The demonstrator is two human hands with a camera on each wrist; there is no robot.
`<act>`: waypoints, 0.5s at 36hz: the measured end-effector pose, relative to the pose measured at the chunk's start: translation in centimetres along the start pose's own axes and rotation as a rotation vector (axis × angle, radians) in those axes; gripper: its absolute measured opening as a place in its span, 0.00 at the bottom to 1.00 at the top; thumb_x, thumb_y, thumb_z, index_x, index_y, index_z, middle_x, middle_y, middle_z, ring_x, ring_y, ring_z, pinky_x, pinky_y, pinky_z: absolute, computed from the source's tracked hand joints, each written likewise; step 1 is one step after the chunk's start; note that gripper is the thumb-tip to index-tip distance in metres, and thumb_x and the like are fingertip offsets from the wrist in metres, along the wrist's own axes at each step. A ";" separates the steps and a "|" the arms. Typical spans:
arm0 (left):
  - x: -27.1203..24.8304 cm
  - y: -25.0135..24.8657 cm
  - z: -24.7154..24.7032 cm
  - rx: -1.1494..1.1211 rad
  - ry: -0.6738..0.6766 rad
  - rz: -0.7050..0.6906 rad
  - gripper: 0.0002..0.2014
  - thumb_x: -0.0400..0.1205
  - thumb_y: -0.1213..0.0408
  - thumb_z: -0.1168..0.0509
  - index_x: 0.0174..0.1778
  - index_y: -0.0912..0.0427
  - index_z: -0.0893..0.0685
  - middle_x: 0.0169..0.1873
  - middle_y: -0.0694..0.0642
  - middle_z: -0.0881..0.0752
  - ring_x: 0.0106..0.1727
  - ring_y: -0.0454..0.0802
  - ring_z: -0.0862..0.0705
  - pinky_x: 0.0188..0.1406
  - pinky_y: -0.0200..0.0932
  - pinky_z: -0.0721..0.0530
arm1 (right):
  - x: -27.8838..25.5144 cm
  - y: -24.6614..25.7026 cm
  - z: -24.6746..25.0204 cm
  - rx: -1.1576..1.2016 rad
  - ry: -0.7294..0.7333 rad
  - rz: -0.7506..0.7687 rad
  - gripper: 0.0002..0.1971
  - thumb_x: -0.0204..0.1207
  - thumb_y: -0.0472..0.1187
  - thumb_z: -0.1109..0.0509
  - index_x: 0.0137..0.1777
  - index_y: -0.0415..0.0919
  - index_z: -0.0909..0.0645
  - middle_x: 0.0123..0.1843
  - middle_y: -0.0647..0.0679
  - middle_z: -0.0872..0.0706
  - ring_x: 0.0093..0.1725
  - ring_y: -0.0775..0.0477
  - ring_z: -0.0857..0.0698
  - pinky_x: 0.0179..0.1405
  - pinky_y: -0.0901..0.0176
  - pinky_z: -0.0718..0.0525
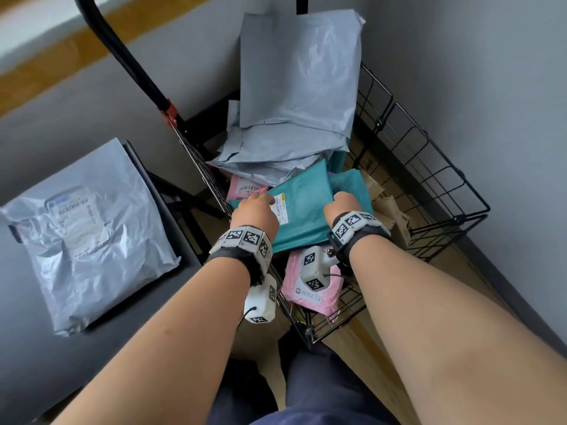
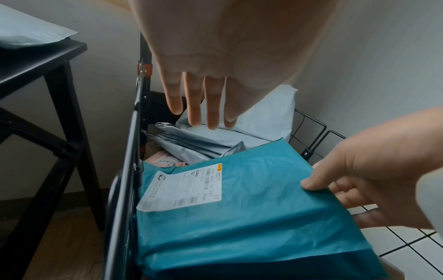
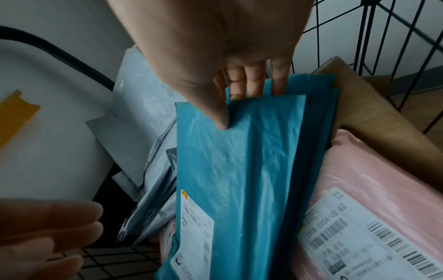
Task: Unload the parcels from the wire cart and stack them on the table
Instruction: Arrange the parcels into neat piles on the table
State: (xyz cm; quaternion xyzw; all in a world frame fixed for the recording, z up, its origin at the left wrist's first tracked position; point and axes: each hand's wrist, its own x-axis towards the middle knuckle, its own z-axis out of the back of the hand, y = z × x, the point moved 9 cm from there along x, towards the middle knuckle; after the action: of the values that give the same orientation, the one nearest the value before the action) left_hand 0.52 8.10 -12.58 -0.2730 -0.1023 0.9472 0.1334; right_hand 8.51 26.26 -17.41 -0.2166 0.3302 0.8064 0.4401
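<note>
While the right hand (image 3: 215,47) pinches the far edge of the teal parcel (image 2: 239,217), thumb on top and fingers (image 3: 279,79) beneath, the left hand (image 2: 215,56) hovers above it with fingers straight. That parcel lies in the wire cart (image 1: 429,167); a grey parcel (image 1: 82,234) rests on the table (image 1: 24,348).

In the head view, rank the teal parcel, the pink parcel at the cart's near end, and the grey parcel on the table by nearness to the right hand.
1. Teal parcel: pinched by the right hand.
2. Pink parcel: below the wrist, in the wire cart.
3. Grey parcel: far left, on the table.
</note>
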 end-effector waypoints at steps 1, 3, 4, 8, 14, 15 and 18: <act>0.0 0.1 0.3 -0.003 -0.008 0.004 0.24 0.80 0.72 0.43 0.72 0.53 0.25 0.71 0.55 0.25 0.71 0.56 0.28 0.70 0.54 0.27 | -0.3 0.3 0.2 0.031 0.001 0.005 0.16 0.81 0.32 0.43 0.66 0.30 0.24 0.68 0.34 0.21 0.63 0.32 0.20 0.48 0.54 0.29; -0.2 0.4 1.1 -0.017 -0.033 0.012 0.23 0.80 0.72 0.43 0.72 0.53 0.25 0.70 0.55 0.24 0.70 0.55 0.27 0.69 0.54 0.26 | -0.9 0.8 0.9 0.089 -0.007 0.021 0.17 0.81 0.32 0.44 0.69 0.32 0.26 0.68 0.35 0.21 0.57 0.34 0.21 0.46 0.54 0.29; -0.3 0.6 1.6 -0.024 -0.045 0.018 0.23 0.80 0.71 0.43 0.72 0.53 0.25 0.70 0.55 0.24 0.70 0.55 0.27 0.69 0.53 0.26 | -1.1 1.2 1.3 0.116 -0.018 0.036 0.17 0.81 0.32 0.44 0.69 0.33 0.26 0.66 0.36 0.21 0.53 0.36 0.22 0.45 0.55 0.30; -0.8 1.0 3.4 -0.057 -0.073 0.029 0.23 0.80 0.69 0.42 0.73 0.53 0.26 0.71 0.56 0.25 0.71 0.56 0.27 0.70 0.52 0.26 | -2.6 3.0 3.4 0.163 -0.086 0.139 0.15 0.80 0.35 0.43 0.63 0.43 0.22 0.59 0.39 0.18 0.48 0.38 0.24 0.45 0.56 0.30; -2.3 0.7 6.8 -0.158 -0.156 0.019 0.29 0.80 0.67 0.38 0.79 0.53 0.34 0.76 0.56 0.31 0.73 0.58 0.27 0.67 0.51 0.26 | -6.2 6.6 7.1 0.149 -0.236 0.300 0.12 0.74 0.29 0.42 0.48 0.46 0.23 0.45 0.43 0.22 0.43 0.38 0.26 0.39 0.57 0.30; -2.7 0.7 7.4 -0.177 -0.169 0.014 0.30 0.80 0.67 0.37 0.79 0.53 0.35 0.76 0.56 0.30 0.73 0.58 0.27 0.66 0.50 0.26 | -6.9 7.5 7.6 0.140 -0.259 0.343 0.12 0.73 0.29 0.41 0.49 0.43 0.21 0.46 0.43 0.21 0.45 0.38 0.25 0.40 0.56 0.29; -3.7 0.8 9.0 -0.256 -0.201 -0.017 0.25 0.78 0.65 0.34 0.73 0.51 0.26 0.69 0.55 0.22 0.66 0.56 0.21 0.61 0.46 0.23 | -8.9 10.3 8.7 0.116 -0.311 0.475 0.15 0.71 0.26 0.40 0.51 0.37 0.16 0.49 0.39 0.16 0.53 0.35 0.21 0.47 0.55 0.25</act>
State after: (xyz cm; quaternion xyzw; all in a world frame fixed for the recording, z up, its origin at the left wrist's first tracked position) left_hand -1.49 5.13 -3.54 -0.1910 -0.2373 0.9478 0.0945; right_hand 3.85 23.42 -2.16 0.0188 0.3459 0.8902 0.2959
